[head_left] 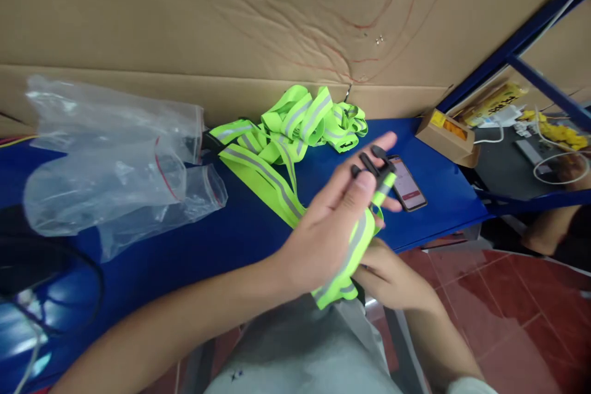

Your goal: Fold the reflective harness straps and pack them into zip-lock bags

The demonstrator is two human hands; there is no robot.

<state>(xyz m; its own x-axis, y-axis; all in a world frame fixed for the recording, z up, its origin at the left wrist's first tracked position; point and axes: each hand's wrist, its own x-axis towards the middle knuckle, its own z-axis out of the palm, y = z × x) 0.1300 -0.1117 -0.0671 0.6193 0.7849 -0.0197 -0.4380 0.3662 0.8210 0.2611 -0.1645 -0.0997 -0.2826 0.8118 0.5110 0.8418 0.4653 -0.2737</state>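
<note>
So there's a blue tabletop (249, 225) with a few clear zip bags (106, 166) heaped on the left, red strips along some of their edges. A smartphone (407, 184) lies screen-on over to the right, near a small open cardboard box (444, 137). Behind it all stands a big cardboard panel (138, 18) with reddish lines on it, and the floor's red tile (512, 295).

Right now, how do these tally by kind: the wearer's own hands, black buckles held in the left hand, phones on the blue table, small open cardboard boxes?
Hands: 2, left hand and right hand
Held black buckle: 1
Phone: 1
Cardboard box: 1
Total: 5
</note>
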